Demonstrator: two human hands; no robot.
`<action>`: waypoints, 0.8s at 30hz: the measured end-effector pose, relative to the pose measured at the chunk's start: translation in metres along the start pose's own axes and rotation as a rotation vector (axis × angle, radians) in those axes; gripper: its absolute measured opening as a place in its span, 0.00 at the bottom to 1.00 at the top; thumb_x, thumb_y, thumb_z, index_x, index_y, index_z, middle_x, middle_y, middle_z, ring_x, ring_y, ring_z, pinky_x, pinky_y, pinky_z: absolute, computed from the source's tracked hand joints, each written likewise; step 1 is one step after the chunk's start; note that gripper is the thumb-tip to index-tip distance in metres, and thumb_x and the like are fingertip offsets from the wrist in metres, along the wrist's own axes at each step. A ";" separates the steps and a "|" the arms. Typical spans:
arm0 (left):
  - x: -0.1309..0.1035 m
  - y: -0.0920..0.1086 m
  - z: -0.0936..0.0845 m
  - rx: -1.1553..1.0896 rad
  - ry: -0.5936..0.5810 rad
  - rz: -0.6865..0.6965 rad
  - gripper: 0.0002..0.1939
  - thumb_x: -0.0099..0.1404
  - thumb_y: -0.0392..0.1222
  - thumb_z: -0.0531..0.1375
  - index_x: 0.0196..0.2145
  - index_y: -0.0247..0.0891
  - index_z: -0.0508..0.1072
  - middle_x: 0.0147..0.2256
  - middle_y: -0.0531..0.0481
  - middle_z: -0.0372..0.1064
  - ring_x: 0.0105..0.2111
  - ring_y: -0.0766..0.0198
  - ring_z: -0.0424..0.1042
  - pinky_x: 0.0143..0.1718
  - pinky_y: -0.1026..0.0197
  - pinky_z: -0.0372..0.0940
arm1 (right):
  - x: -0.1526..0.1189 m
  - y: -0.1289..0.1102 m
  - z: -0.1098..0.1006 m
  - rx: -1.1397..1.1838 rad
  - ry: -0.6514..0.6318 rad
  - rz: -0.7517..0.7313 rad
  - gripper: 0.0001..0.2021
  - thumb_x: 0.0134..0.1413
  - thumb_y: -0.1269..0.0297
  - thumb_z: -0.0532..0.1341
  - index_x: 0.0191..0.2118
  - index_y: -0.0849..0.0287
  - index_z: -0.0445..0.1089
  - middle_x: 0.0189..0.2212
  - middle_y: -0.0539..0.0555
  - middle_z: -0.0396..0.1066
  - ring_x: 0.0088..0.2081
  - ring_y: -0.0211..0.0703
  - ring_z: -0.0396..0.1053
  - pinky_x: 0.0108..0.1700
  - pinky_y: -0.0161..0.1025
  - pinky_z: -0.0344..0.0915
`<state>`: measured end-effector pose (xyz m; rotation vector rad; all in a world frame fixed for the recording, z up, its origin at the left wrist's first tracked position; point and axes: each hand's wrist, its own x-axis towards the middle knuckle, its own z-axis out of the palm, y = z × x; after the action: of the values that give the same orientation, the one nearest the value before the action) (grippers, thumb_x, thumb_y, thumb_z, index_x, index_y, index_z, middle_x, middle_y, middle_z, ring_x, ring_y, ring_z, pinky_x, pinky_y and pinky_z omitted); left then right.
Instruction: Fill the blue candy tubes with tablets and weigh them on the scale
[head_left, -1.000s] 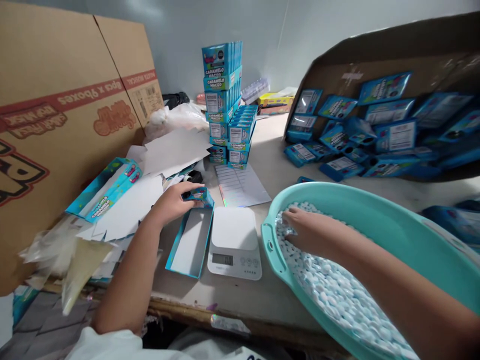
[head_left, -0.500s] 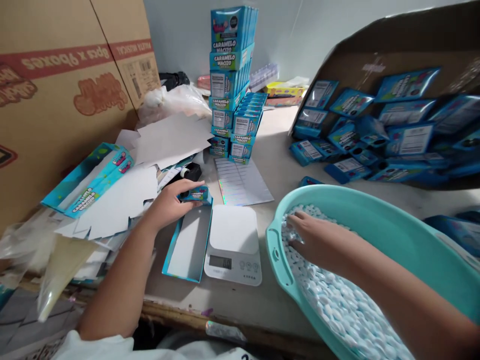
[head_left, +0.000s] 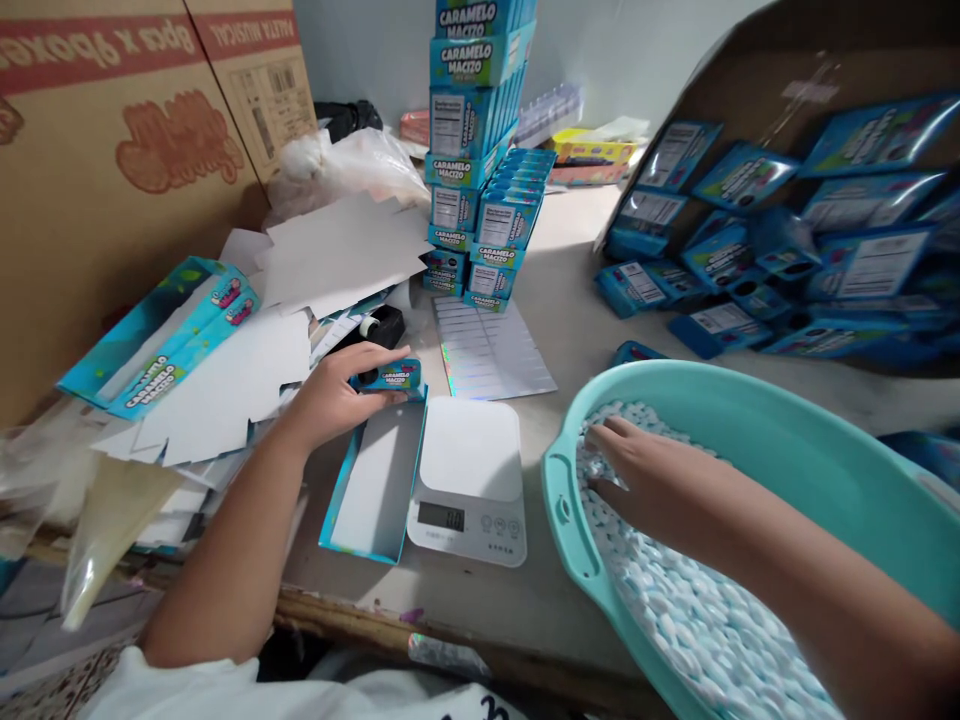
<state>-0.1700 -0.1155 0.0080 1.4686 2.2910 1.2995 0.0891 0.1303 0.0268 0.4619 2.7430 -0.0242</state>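
I take the digital scale (head_left: 469, 480) as the landmark. The small blue carton (head_left: 391, 376) sits just beyond the scale's far-left corner, at the far end of an open blue tray (head_left: 375, 480) that lies touching the scale's left edge. My left hand (head_left: 337, 395) is closed on that carton, thumb over the top and fingers curled around its left end.

To the right of the scale, my right hand (head_left: 645, 480) is inside the teal basin (head_left: 750, 430). The palm faces down and the fingers (head_left: 604, 440) are bent into the white-and-blue candies (head_left: 675, 610) that cover the basin floor. I cannot tell whether any candy is gripped.

Directly beyond the scale lies a sheet of shiny labels (head_left: 491, 350) flat on the tabletop (head_left: 570, 330). Farther beyond it stands a stack of blue cartons (head_left: 476, 160) marked CARAMELO MACIZO. Left of the scale lie loose white card blanks (head_left: 300, 300) and a flat printed sleeve (head_left: 161, 345), against a large brown shipping box (head_left: 112, 160). To the far right of the scale, a tipped brown box (head_left: 757, 90) holds a heap of blue packets (head_left: 787, 260).
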 end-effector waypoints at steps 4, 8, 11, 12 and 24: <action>0.001 0.001 0.001 -0.018 0.013 -0.004 0.25 0.63 0.51 0.68 0.56 0.43 0.77 0.49 0.44 0.75 0.50 0.56 0.74 0.50 0.56 0.73 | -0.001 0.000 0.000 -0.019 0.012 -0.022 0.12 0.66 0.66 0.51 0.46 0.62 0.69 0.44 0.65 0.72 0.37 0.56 0.76 0.35 0.47 0.67; 0.001 -0.001 0.001 -0.056 -0.021 -0.017 0.23 0.65 0.49 0.67 0.56 0.45 0.77 0.50 0.45 0.73 0.51 0.57 0.73 0.48 0.58 0.73 | 0.000 -0.001 -0.002 -0.002 -0.018 -0.003 0.11 0.65 0.66 0.52 0.46 0.62 0.69 0.45 0.65 0.71 0.38 0.57 0.76 0.35 0.47 0.67; 0.000 -0.003 -0.001 -0.078 -0.071 -0.005 0.21 0.66 0.47 0.66 0.56 0.48 0.77 0.50 0.46 0.71 0.51 0.58 0.72 0.48 0.59 0.72 | 0.001 -0.001 -0.001 0.002 -0.020 0.002 0.10 0.66 0.64 0.52 0.44 0.60 0.68 0.45 0.65 0.71 0.38 0.57 0.76 0.37 0.47 0.67; 0.000 -0.003 -0.002 -0.073 -0.089 -0.002 0.20 0.66 0.46 0.66 0.56 0.49 0.77 0.50 0.47 0.71 0.51 0.58 0.72 0.49 0.59 0.71 | 0.001 -0.001 -0.001 -0.001 -0.013 -0.004 0.10 0.66 0.64 0.52 0.44 0.60 0.68 0.45 0.65 0.71 0.38 0.57 0.76 0.37 0.48 0.67; -0.001 0.002 -0.007 -0.028 -0.212 -0.032 0.19 0.69 0.44 0.62 0.57 0.47 0.76 0.52 0.47 0.69 0.52 0.57 0.71 0.58 0.56 0.67 | 0.000 -0.004 -0.003 -0.021 -0.066 0.022 0.11 0.67 0.66 0.53 0.49 0.63 0.68 0.46 0.63 0.70 0.39 0.54 0.76 0.37 0.47 0.68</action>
<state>-0.1720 -0.1203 0.0135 1.4762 2.1433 1.1042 0.0867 0.1265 0.0291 0.4766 2.6711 -0.0052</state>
